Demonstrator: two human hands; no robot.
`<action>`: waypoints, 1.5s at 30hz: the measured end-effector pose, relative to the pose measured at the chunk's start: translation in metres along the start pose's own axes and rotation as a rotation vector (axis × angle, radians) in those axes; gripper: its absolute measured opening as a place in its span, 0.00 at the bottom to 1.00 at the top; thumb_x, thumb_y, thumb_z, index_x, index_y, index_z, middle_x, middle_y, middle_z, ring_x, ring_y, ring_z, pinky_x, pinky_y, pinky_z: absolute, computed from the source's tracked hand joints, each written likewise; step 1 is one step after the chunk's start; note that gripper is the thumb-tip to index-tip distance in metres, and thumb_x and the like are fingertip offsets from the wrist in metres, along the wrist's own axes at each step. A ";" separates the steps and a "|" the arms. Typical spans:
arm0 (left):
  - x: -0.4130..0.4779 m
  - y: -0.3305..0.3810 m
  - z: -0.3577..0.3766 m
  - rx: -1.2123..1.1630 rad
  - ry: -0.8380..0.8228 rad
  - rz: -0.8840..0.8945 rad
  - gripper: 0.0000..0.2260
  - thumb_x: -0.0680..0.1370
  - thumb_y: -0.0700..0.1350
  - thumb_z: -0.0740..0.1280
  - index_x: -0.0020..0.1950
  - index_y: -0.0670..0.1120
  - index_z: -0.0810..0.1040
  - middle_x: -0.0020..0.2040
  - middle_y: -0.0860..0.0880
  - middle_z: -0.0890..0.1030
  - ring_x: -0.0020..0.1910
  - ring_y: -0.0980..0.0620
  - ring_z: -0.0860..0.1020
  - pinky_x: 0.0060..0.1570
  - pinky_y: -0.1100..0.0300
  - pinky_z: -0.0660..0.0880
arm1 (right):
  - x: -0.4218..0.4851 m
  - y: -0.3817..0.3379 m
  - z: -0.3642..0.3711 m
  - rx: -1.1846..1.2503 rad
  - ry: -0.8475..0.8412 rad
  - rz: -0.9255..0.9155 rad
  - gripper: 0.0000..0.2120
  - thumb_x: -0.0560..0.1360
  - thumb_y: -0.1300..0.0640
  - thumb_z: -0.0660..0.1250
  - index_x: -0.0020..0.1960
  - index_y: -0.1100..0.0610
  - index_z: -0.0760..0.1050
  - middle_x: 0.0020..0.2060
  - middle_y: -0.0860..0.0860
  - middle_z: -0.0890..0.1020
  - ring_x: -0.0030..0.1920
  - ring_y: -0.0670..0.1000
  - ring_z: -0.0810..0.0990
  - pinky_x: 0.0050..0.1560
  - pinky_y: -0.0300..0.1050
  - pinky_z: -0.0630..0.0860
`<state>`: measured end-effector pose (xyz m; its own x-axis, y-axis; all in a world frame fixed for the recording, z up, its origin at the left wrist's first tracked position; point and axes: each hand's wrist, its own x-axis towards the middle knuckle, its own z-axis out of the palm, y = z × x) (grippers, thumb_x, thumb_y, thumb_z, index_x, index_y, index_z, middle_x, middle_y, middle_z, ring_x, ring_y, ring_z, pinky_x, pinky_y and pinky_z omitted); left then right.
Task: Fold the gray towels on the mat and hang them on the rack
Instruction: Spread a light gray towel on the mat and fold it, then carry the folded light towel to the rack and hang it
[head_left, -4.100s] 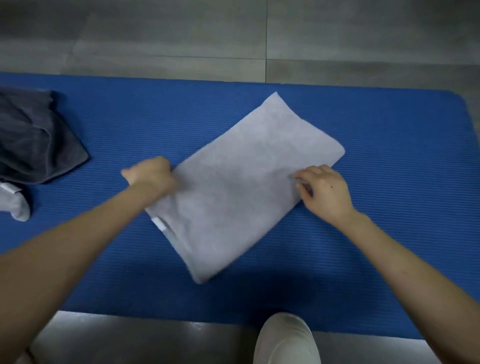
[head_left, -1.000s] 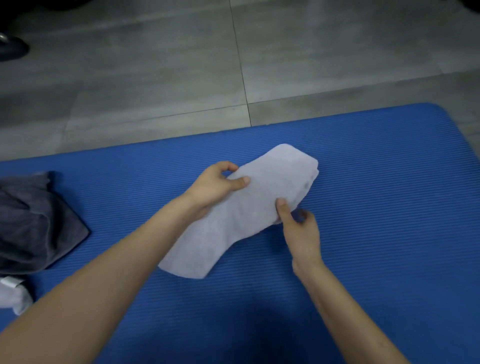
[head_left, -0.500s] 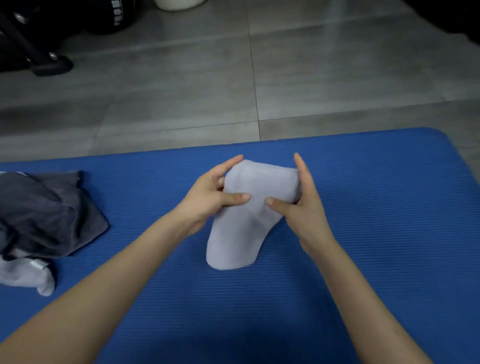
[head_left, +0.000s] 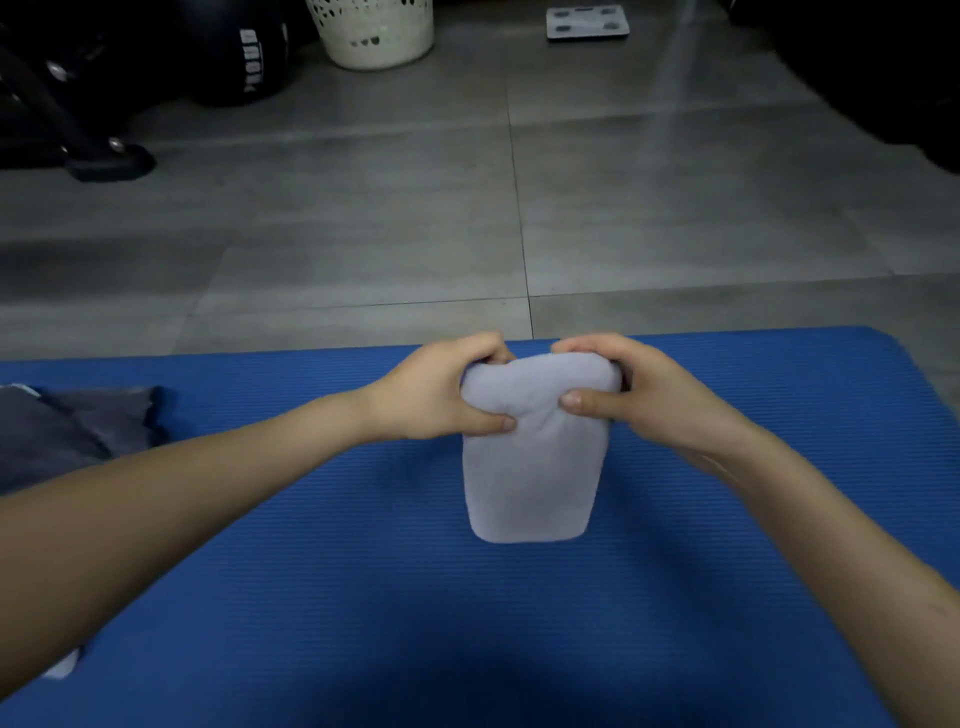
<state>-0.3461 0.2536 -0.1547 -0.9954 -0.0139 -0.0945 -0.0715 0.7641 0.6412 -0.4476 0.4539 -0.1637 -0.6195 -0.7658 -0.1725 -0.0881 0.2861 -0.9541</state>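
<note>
Blue ribbed foam mat (head_left: 363, 597) fills the near field.

Light-gray towel (head_left: 530, 467): folded into a thick packet, held over mid-mat. Its top fold is pinched up and its lower end hangs toward 6 o'clock. I cannot tell whether that end touches the mat.

Left hand (head_left: 431, 395): grips the top fold from 9 o'clock, thumb on the near face, fingers curled over the far side.
Right hand (head_left: 639, 395): the same grip from 3 o'clock. Both are closed on cloth and hold nothing else.

Handling (judgement): light, soft, limp, not fragile. It is several layers thick and sags below the grip, and the layers may slip apart if only the outer one is caught. Best hold is along the top fold, through all layers, one hand near each end.

Dark-gray towel (head_left: 67, 431): rumpled at 9 o'clock on the mat, well apart, not yet folded.

Beyond the mat is gray tile floor (head_left: 363, 234). A white basket (head_left: 371, 31) stands at 12 o'clock, a scale (head_left: 587, 22) at 1 o'clock, and a black stand foot (head_left: 104, 161) at 10 o'clock. No rack is in view.
</note>
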 end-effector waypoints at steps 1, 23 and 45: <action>0.004 -0.002 -0.005 -0.064 0.008 -0.017 0.18 0.66 0.44 0.78 0.45 0.45 0.69 0.47 0.48 0.78 0.43 0.52 0.74 0.43 0.54 0.72 | 0.005 -0.002 -0.002 0.085 -0.006 0.043 0.28 0.68 0.63 0.74 0.63 0.45 0.70 0.53 0.47 0.80 0.53 0.45 0.79 0.50 0.37 0.77; -0.029 0.195 -0.291 -0.626 -0.089 -0.296 0.23 0.67 0.40 0.77 0.58 0.56 0.74 0.56 0.62 0.75 0.55 0.68 0.73 0.53 0.76 0.68 | -0.037 -0.364 -0.049 -0.301 0.261 0.282 0.14 0.68 0.58 0.74 0.53 0.51 0.78 0.45 0.46 0.82 0.47 0.48 0.78 0.48 0.43 0.75; 0.171 0.307 -0.554 -0.419 0.249 -0.732 0.06 0.76 0.35 0.64 0.41 0.40 0.79 0.38 0.42 0.78 0.38 0.48 0.74 0.45 0.55 0.71 | 0.071 -0.595 -0.364 -0.676 0.288 0.394 0.20 0.72 0.53 0.71 0.62 0.50 0.74 0.53 0.51 0.81 0.53 0.54 0.79 0.45 0.44 0.72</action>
<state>-0.5735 0.1280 0.4480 -0.6723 -0.5849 -0.4537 -0.6658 0.2098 0.7161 -0.7233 0.4387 0.4809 -0.8701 -0.3863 -0.3061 -0.2157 0.8569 -0.4682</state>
